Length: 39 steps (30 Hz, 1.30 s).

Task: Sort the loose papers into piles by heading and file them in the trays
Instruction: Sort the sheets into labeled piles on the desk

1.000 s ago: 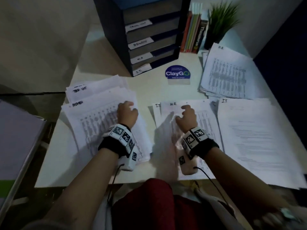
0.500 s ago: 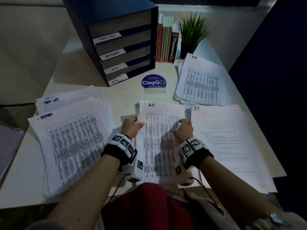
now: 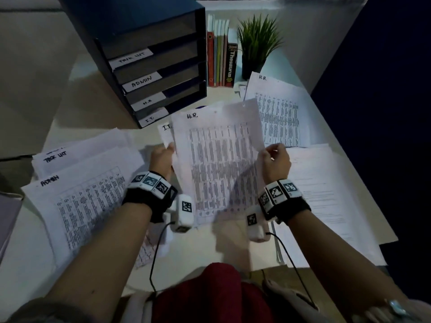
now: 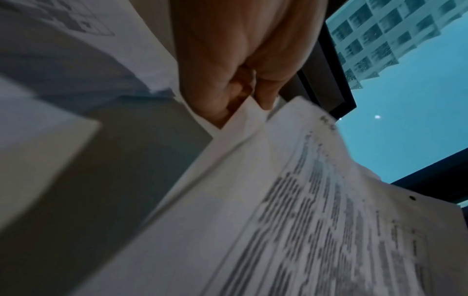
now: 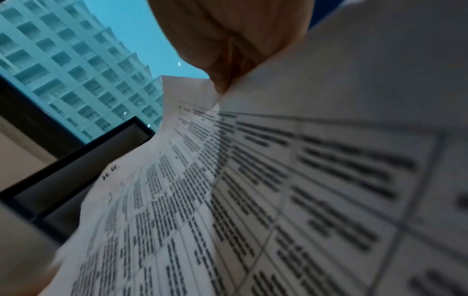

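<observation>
I hold a small stack of papers headed "H.R." (image 3: pixel 219 159) up off the desk, tilted toward me. My left hand (image 3: pixel 163 157) pinches its left edge (image 4: pixel 243 108), with an "I.T." sheet (image 3: pixel 166 134) peeking out behind. My right hand (image 3: pixel 275 159) pinches the right edge (image 5: pixel 228 84). The dark blue tray unit (image 3: pixel 149 66) stands behind, its slots labelled Task List, Admin, H.R. and I.T. Sorted piles lie around: Task List (image 3: pixel 77 152), Admin (image 3: pixel 88 197), H.R. (image 3: pixel 279 113) and I.T. (image 3: pixel 326 201).
Books (image 3: pixel 221 59) and a potted plant (image 3: pixel 256 47) stand at the back right of the white desk (image 3: pixel 88 108). A few sheets (image 3: pixel 149 250) lie near the front edge under my left wrist. A grey folder edge (image 3: pixel 7 220) shows at far left.
Both hands took the H.R. stack by its side edges and lifted it off the desk. My left hand had moved over from the Admin pile.
</observation>
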Available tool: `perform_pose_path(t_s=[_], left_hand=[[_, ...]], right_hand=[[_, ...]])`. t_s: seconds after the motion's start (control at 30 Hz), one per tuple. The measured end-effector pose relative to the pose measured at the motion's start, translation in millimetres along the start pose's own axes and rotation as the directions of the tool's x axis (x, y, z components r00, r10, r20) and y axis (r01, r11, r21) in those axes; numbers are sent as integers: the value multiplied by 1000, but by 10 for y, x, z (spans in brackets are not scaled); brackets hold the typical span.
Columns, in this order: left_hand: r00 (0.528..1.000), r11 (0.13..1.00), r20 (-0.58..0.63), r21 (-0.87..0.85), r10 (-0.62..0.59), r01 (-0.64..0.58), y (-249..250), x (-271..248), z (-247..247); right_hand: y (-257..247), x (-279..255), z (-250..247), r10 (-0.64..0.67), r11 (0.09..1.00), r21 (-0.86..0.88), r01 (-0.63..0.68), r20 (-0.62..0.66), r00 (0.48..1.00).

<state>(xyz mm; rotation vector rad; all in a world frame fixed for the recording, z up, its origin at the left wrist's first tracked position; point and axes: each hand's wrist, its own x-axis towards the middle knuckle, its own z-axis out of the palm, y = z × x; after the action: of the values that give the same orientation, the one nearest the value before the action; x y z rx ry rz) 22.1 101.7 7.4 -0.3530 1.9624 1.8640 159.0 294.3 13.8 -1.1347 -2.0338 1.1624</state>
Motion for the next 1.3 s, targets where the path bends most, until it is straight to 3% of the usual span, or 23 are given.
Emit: perform_pose_path(t_s=[0.1, 0.2, 0.33, 0.43, 0.5, 0.6, 0.73, 0.83, 0.93, 1.1, 1.2, 1.3], left_hand=[[997, 987, -35, 151, 66, -60, -82, 92, 62], [986, 907, -22, 398, 162, -140, -28, 127, 110], [982, 800, 70, 571, 174, -183, 0, 113, 208], [991, 830, 18, 544, 130, -119, -34, 87, 344], [993, 835, 4, 541, 119, -102, -50, 51, 453], [987, 806, 15, 575, 163, -142, -39, -5, 573], [973, 775, 114, 589, 201, -229, -101, -132, 703], [970, 804, 150, 543, 190, -242, -148, -255, 817], [978, 847, 97, 490, 186, -209, -146, -308, 874], [985, 883, 87, 436, 151, -174, -235, -437, 1000], [993, 887, 77, 447, 95, -119, -429, -508, 1164], [998, 854, 48, 518, 40, -59, -586, -621, 1374]], right_hand=[[-77, 261, -57, 69, 997, -21, -72, -116, 991], [-70, 599, -185, 99, 994, -12, -104, -210, 973], [34, 976, -393, 183, 980, -50, -191, -141, 973], [170, 1054, -406, 322, 933, 115, -342, 162, 933], [332, 1075, -345, 326, 927, 85, -365, 294, 898], [399, 1257, -355, 258, 965, -10, -262, 214, 942], [365, 1756, -527, 247, 966, -94, -241, 59, 967], [381, 2114, -638, 291, 946, -179, -271, 98, 952], [476, 2297, -675, 379, 919, -193, -345, 185, 906], [576, 2288, -626, 402, 913, -188, -363, 248, 881], [571, 2328, -643, 335, 912, -330, -245, 251, 908], [557, 2215, -800, 201, 934, -334, -126, 198, 959]])
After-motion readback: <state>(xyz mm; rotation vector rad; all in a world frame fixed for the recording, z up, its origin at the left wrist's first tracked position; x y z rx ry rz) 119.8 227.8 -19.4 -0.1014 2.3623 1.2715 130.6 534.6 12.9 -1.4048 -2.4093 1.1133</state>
